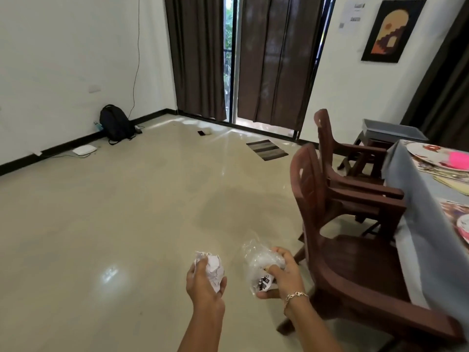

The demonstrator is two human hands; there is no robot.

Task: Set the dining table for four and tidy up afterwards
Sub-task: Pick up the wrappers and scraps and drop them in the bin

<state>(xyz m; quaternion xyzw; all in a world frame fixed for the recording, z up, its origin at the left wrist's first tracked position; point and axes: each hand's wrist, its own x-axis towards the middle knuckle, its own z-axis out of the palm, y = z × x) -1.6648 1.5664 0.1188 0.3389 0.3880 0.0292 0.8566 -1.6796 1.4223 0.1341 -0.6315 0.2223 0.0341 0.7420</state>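
My left hand [203, 283] grips a crumpled ball of white paper [213, 266] low in the view, over the floor. Beside it, my right hand [284, 273] holds a crumpled clear plastic wrapper [256, 262] with a small printed label. The dining table [416, 199] with its grey cloth stands at the right edge. On it lie a patterned plate [431, 154] with something pink, and part of another plate [463, 224] nearer me.
Two brown plastic chairs [342, 224] stand against the table's near side. A grey tray [390, 130] rests on a stool beyond. A black backpack [115, 124], a white device [84, 150], a small mat [266, 149] and dark curtains [198, 57] lie across the tiled floor.
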